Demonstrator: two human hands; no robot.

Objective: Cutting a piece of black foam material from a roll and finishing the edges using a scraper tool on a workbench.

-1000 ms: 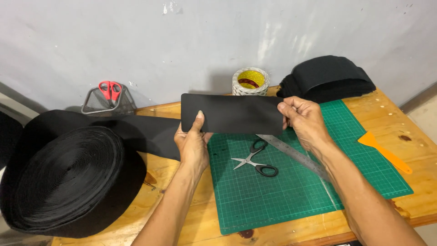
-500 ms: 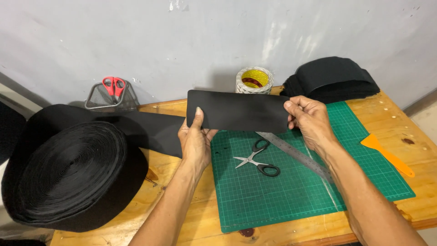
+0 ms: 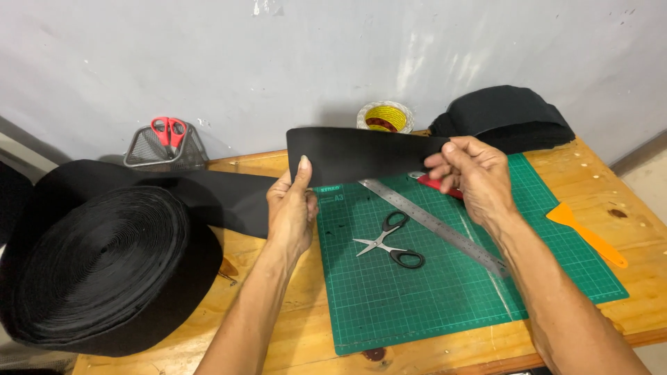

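Black strip (image 3: 368, 154) hangs in the air above the far edge of the green mat (image 3: 458, 292), its long axis running left to right. Left hand (image 3: 292, 212) pinches its left end, right hand (image 3: 476, 177) its right end; scissors (image 3: 389, 243) lie below.

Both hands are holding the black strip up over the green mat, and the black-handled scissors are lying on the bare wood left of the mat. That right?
Not quite. The left hand and right hand do hold the black strip up over the green mat, but the head view shows the black-handled scissors lying on the mat itself, beside the steel ruler, not on the bare wood.
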